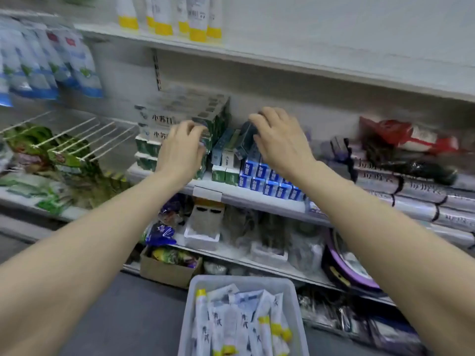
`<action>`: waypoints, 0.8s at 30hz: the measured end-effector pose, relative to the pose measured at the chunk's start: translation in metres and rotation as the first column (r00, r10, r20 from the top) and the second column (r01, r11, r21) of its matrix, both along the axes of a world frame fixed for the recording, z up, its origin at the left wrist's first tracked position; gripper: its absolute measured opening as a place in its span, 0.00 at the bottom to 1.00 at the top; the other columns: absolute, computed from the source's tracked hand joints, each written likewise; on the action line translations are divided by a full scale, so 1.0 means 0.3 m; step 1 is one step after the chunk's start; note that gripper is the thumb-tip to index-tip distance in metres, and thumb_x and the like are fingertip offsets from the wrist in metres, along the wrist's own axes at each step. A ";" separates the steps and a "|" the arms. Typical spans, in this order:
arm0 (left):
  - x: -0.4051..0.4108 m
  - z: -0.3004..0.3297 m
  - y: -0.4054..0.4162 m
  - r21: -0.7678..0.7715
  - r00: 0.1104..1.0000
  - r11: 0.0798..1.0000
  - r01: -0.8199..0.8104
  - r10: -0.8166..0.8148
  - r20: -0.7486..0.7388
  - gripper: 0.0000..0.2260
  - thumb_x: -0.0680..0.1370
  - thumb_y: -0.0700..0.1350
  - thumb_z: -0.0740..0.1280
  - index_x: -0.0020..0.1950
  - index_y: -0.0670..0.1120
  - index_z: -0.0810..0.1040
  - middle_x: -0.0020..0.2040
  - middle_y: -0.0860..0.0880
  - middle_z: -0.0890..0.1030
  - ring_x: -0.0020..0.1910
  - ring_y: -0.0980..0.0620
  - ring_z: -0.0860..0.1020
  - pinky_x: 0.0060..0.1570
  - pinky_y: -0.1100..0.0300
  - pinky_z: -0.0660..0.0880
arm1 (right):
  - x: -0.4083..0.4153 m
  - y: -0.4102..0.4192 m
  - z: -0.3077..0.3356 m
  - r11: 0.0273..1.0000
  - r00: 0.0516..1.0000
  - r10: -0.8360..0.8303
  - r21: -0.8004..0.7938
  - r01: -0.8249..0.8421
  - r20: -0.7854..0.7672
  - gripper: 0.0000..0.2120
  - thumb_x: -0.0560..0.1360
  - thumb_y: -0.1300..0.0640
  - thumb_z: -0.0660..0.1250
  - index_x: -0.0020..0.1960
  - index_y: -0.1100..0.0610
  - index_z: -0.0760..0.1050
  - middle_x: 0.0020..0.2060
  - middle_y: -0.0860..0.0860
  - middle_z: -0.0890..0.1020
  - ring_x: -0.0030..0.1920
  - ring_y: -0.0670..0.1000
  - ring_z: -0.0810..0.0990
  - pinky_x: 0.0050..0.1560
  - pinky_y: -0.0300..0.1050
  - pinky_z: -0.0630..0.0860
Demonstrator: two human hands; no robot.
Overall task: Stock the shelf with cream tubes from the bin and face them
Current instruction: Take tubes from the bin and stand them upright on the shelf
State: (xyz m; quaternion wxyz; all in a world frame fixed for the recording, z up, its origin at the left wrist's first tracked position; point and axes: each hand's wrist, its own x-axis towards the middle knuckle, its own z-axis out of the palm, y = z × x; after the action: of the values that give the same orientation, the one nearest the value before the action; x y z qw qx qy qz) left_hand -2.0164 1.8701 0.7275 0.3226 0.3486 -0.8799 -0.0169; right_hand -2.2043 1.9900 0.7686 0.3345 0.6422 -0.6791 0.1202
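Observation:
A grey bin (190, 312) on the floor at the bottom centre holds several white cream tubes (231, 322) with yellow caps. More white tubes with yellow caps (198, 19) stand upright on the top shelf (257, 53). Both my hands are up at the middle shelf (231, 192). My left hand (180, 150) curls its fingers on the corner of a stack of green and white boxes (180, 116). The fingers of my right hand (277, 140) grip a dark blue box (245, 140) that leans tilted above other small boxes. The picture is blurred.
Blue and white small boxes (264, 181) fill the middle shelf front. Red packets (406, 137) and rolled bags (411, 191) lie to the right. Hanging bags (38, 68) and wire hooks (77, 137) are at the left. A cardboard box (164, 272) stands on the floor beside the bin.

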 end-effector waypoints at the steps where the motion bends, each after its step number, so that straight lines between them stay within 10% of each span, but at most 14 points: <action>1: 0.001 -0.054 0.013 0.008 0.999 1.000 0.005 -0.006 0.036 0.19 0.77 0.43 0.66 0.68 0.44 0.71 0.65 0.42 0.72 0.64 0.41 0.68 0.60 0.47 0.70 | 0.002 0.016 -0.064 1.000 1.000 -0.001 0.032 0.001 0.022 0.17 0.73 0.61 0.65 0.62 0.60 0.73 0.56 0.59 0.77 0.53 0.63 0.75 0.49 0.55 0.73; 18: 0.195 -1.166 0.321 0.632 0.842 0.773 -0.054 -0.305 0.445 0.22 0.76 0.38 0.66 0.70 0.44 0.68 0.65 0.42 0.68 0.60 0.39 0.70 0.52 0.46 0.73 | 0.200 0.418 -1.318 0.698 0.759 -0.501 0.712 0.072 0.415 0.21 0.67 0.62 0.73 0.60 0.61 0.76 0.50 0.59 0.80 0.45 0.62 0.80 0.40 0.51 0.77; 24: 0.277 -1.424 0.461 0.794 0.822 0.589 -0.148 -0.374 0.430 0.28 0.76 0.37 0.67 0.74 0.41 0.62 0.70 0.39 0.63 0.64 0.38 0.70 0.60 0.49 0.69 | 0.298 0.493 -1.591 0.542 0.637 -0.637 0.840 -0.030 0.434 0.23 0.79 0.57 0.63 0.72 0.60 0.66 0.61 0.59 0.76 0.60 0.61 0.74 0.57 0.51 0.72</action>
State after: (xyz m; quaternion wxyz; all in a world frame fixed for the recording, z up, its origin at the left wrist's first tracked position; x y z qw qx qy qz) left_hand -1.9332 2.0085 0.3004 -0.1415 0.3843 -0.8509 -0.3290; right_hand -2.1149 2.1378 0.2912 -0.2523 0.4788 -0.8406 -0.0223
